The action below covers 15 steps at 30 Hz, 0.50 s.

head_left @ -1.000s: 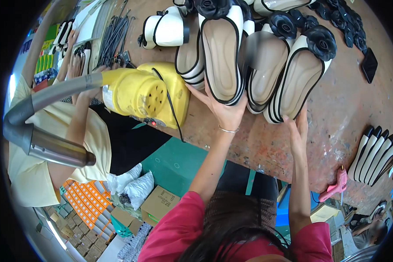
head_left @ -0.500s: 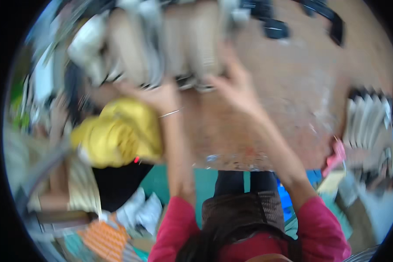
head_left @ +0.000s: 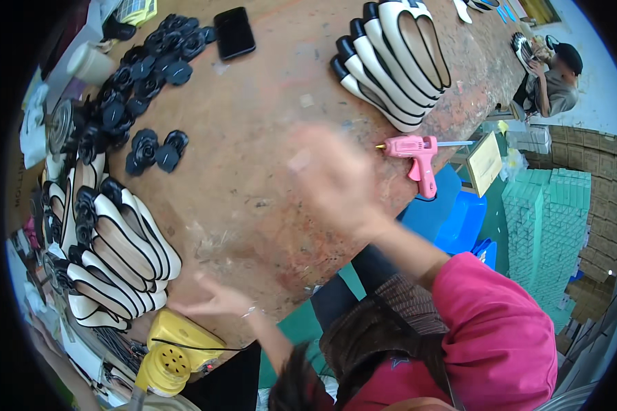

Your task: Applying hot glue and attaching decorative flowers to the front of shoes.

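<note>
My left hand (head_left: 216, 299) is open beside the left group of white shoes with black trim (head_left: 140, 236), its fingers stretched toward the shoes' ends. Several of those shoes carry black flowers. Over the middle of the worktable (head_left: 253, 171) hovers my right hand (head_left: 336, 178), too smeared by motion for its fingers to be read. Closest to it is a pink glue gun (head_left: 415, 147) with a clear stick in its back. Farther off, a fanned row of white shoes with black trim (head_left: 391, 65) lies on the table. Loose black fabric flowers (head_left: 168, 154) rest at the left.
More black flowers (head_left: 151, 75) are heaped at the far left near a black phone (head_left: 234, 33). A yellow machine with a vented round end (head_left: 185, 335) stands at the near left edge. Blue bins (head_left: 452, 212) and green stacked boxes (head_left: 545, 219) are right. Another person (head_left: 559, 82) sits far right.
My view has turned right. Both hands have come away from the shoes they were touching; my right hand is now above the table's middle, my left lower beside the shoes.
</note>
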### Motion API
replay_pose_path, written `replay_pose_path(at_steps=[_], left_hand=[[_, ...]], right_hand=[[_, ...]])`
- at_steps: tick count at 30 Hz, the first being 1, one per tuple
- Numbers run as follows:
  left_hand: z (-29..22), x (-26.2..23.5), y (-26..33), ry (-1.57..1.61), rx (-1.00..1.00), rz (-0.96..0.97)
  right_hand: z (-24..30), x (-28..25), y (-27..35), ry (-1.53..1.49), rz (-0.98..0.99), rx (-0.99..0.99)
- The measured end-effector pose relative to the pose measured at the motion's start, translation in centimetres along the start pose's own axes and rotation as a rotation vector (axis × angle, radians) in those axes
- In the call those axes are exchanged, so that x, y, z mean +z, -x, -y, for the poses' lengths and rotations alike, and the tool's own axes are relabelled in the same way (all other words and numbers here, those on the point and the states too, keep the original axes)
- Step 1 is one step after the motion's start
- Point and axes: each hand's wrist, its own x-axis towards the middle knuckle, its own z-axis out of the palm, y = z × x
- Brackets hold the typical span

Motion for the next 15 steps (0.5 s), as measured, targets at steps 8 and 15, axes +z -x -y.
replay_pose_path(at_steps=[8,15], left_hand=[[-26.3,12.8,11.6,1.024,-0.936,1.12],[-32.5,24.6,16.9,1.092,-1.345,1.166]], right_hand=[[-17.6,-22.0,-7.4,0.118,-0.017,0.731],[-18.4,-20.8,-7.0,-0.004,0.08,0.727]])
